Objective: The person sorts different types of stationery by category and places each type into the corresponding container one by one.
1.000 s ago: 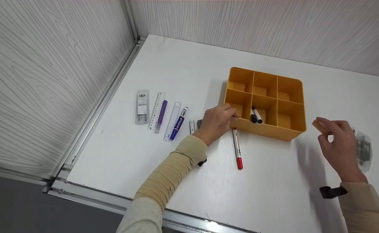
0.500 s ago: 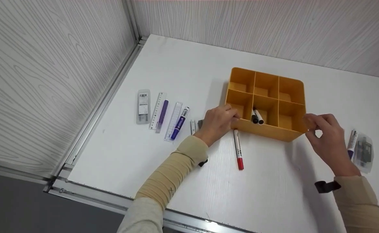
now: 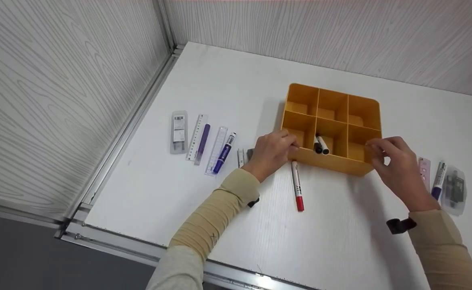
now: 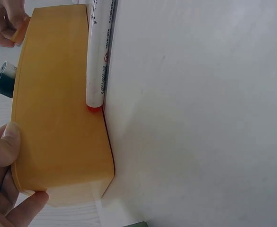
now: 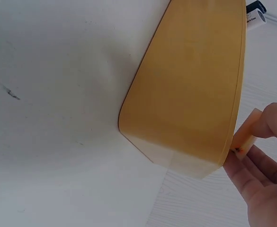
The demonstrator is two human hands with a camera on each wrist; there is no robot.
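Note:
A yellow box [image 3: 328,162] with several compartments stands on the white table. My left hand [image 3: 274,151] grips its near left corner, the thumb on the front wall's rim in the left wrist view. My right hand [image 3: 399,169] pinches a small orange eraser [image 5: 246,134] between thumb and fingers, at the rim of the front right compartment. The fingers hide most of the eraser in the head view. Two whiteboard markers [image 3: 321,146] lean in the front middle compartment, ends poking out. A white marker with a red cap [image 3: 297,187] lies before the box.
To the left lie a clear plastic case [image 3: 179,133], two clear rulers [image 3: 195,139], a purple pen [image 3: 202,144] and a purple marker [image 3: 224,153]. On the right are a pink patterned item [image 3: 424,171], another purple marker [image 3: 439,181] and a translucent case [image 3: 454,191].
My right hand has moved left with the eraser, from beside the box to the front right compartment. The pink item now shows behind it. My left hand stays on the box.

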